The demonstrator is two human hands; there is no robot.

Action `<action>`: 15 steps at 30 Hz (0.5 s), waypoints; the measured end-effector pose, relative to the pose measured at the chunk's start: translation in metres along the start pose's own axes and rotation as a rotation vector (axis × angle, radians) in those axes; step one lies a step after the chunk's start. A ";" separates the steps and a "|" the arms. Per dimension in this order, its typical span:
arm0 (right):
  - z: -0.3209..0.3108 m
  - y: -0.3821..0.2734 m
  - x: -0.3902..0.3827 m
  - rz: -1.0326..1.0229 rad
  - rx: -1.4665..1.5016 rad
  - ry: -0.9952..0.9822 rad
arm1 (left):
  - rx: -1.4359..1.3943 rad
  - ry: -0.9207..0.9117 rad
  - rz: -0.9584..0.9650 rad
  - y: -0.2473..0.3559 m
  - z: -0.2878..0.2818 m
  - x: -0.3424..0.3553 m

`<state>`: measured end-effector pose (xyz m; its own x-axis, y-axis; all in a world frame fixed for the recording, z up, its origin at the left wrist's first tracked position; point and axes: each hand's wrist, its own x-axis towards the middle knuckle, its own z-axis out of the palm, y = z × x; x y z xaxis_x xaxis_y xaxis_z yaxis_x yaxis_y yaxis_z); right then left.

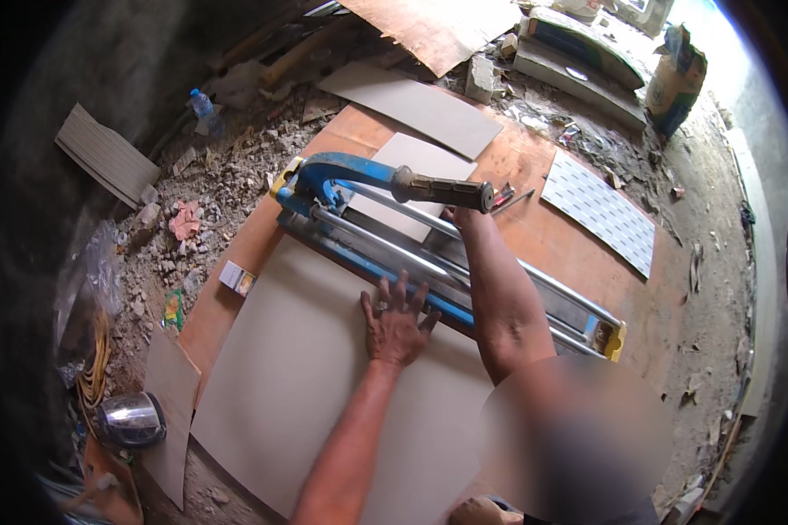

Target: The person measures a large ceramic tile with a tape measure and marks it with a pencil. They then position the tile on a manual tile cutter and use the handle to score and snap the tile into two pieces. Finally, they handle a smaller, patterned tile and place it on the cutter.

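A large beige tile lies with its far edge at a blue manual tile cutter that has two metal rails. My left hand rests flat on this tile, fingers spread, their tips at the cutter's blue bar. Over the rails reaches my right arm; the right hand is beneath the grip of the cutter's raised lever, which mostly hides its fingers. A smaller beige tile piece lies under and beyond the rails, near that hand.
Orange-brown board lies underneath. Beyond the cutter are a long tile strip, a patterned tile and a thin pointed tool. A small box sits left. Rubble and a metal pot-like object lie farther left.
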<state>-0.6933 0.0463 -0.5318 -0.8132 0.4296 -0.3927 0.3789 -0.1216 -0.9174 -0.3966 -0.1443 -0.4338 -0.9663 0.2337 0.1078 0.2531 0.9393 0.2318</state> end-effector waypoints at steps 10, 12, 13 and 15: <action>-0.015 -0.036 -0.011 0.222 0.236 0.064 | 0.017 -0.035 -0.064 -0.019 0.000 -0.009; -0.010 -0.052 -0.032 0.448 0.209 -0.232 | 0.032 -0.036 -0.086 -0.025 -0.003 -0.015; -0.011 -0.060 -0.034 0.478 -0.065 -0.223 | 0.032 -0.033 -0.081 -0.024 -0.004 -0.015; -0.001 -0.056 -0.055 0.381 -0.081 -0.319 | 0.056 -0.028 -0.105 -0.031 -0.004 -0.021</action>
<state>-0.6692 0.0305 -0.4586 -0.7004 0.0722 -0.7101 0.6975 -0.1416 -0.7024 -0.3840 -0.1790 -0.4392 -0.9885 0.1398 0.0584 0.1483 0.9712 0.1864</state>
